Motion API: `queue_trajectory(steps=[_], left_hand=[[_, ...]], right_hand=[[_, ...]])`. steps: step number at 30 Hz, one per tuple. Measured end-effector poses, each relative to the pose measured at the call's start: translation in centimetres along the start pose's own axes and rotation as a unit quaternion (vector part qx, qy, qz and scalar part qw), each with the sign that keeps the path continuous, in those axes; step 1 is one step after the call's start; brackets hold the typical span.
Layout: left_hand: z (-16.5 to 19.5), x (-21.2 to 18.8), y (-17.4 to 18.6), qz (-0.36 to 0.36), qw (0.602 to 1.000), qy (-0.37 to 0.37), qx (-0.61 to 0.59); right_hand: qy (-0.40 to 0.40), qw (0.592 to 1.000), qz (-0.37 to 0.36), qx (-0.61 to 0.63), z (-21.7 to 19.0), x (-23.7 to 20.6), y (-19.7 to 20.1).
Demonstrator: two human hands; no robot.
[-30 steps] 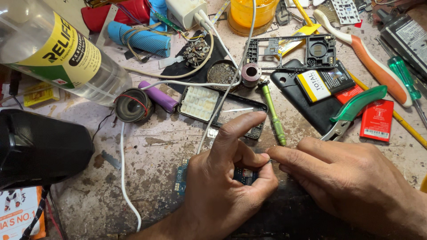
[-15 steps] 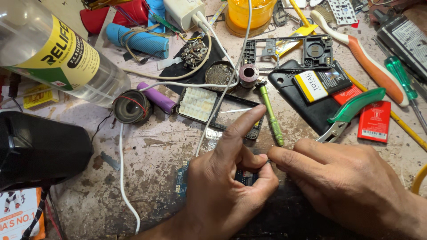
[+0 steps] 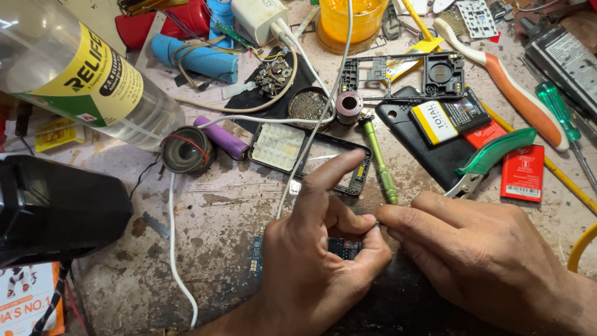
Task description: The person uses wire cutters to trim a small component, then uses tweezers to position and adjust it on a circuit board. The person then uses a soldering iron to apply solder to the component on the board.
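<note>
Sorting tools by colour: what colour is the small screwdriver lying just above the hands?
Light green screwdriver, seen in the head view.

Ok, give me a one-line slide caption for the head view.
Left hand and right hand pinch a small circuit board on a cluttered repair bench, beside a green screwdriver.

Bright, even light, soft shadows, sharp focus throughout.

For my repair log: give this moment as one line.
left hand: pinching circuit board | right hand: fingertips at board edge | nearby: green screwdriver, phone frame
</note>
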State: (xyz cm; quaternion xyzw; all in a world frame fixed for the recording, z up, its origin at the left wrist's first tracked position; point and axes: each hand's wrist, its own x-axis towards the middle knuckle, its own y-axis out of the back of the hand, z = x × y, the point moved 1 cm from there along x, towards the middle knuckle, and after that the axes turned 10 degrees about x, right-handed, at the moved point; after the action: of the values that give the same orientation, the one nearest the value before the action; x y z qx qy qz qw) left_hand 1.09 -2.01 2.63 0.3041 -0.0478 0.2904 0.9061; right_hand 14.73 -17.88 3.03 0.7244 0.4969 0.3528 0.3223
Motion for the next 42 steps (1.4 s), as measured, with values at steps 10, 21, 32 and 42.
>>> queue_trajectory(steps=[10,21,32,42], left_hand=[[0.01,-0.18,-0.02,-0.023,0.998,0.048,-0.035],[0.12,0.08,0.26,-0.001,0.999,-0.047,0.017],[0.06,-0.06,0.20,-0.018,1.000,-0.003,0.007],[-0.07,-0.06,-0.01,-0.032,0.998,0.043,-0.021]], right_hand=[[-0.009,1.000,-0.010,0.005,0.13,-0.15,0.00],[-0.009,1.000,-0.024,-0.006,0.19,-0.12,-0.11],[-0.008,1.000,-0.027,0.005,0.31,-0.05,0.01],[-0.009,0.999,-0.041,-0.010,0.37,0.01,-0.01]])
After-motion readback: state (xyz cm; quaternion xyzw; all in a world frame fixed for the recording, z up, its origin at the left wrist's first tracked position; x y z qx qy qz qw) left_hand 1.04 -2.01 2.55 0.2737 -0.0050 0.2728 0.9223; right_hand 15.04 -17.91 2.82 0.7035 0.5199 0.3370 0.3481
